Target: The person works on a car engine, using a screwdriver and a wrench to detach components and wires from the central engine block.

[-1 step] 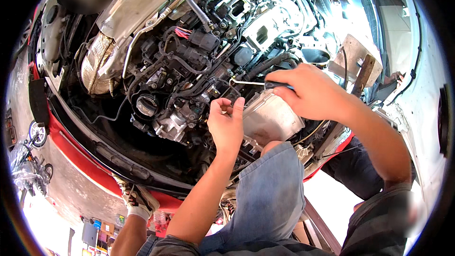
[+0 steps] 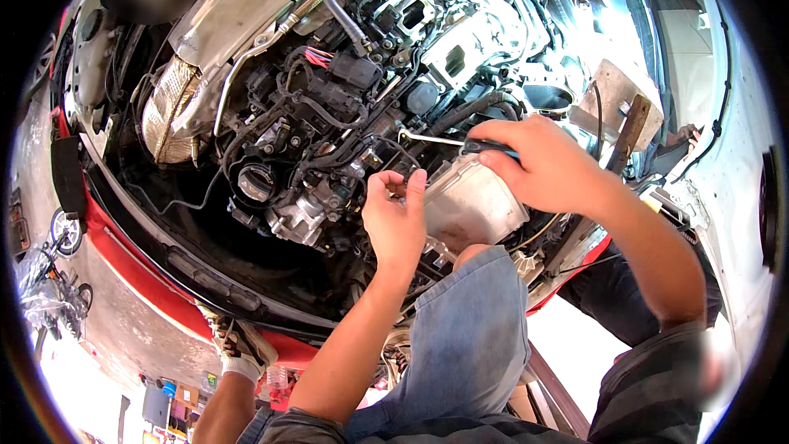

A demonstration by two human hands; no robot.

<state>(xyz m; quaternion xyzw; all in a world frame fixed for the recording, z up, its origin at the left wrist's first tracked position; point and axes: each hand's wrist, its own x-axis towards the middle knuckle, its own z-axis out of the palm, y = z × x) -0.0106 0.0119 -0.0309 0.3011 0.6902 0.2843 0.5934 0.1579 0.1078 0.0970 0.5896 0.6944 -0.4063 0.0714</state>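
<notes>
My right hand (image 2: 538, 160) is wrapped round the dark handle of a hook pick (image 2: 431, 140). Its thin, pale metal shaft points left, and the bent tip is over the engine beside some black wiring. Below that tip my left hand (image 2: 394, 218) has its thumb and fingertips drawn together in a pinch. A thin black wire (image 2: 403, 150) curves down to those fingertips, and a small dark end shows between them. The fingers partly hide it. Under the right hand lies a pale metal cover (image 2: 472, 201) at the front of the engine.
Around my hands is the engine (image 2: 337, 115) with hoses and wiring. A round black cap (image 2: 256, 182) and a foil-wrapped heat shield (image 2: 171, 115) are to the left. A rusty metal bracket (image 2: 629, 131) stands at the right. My jeans-clad knee (image 2: 472, 312) presses in from below.
My right hand has shifted slightly right and down with the hook pick, whose tip is a little lower. My left hand has moved a touch to the right, still pinched.
</notes>
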